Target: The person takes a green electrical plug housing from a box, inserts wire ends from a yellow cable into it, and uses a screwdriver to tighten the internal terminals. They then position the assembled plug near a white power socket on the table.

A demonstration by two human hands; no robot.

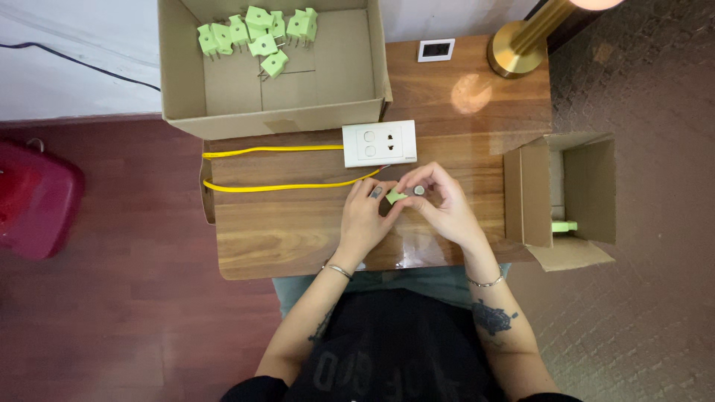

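Both hands, left grip and right grip, pinch a small light-green plug above bare table, just below the white socket plate.

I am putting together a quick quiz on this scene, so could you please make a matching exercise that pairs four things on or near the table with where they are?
Things:
1. Heap of green plugs
2. White socket plate
3. Single green plug
4. Brass lamp base

Places:
A. Held between the left hand and right hand
B. At the table's far right corner
C. Inside the big open cardboard box
D. Flat on the table, with yellow wires running to it

Pairs: 1-C, 2-D, 3-A, 4-B
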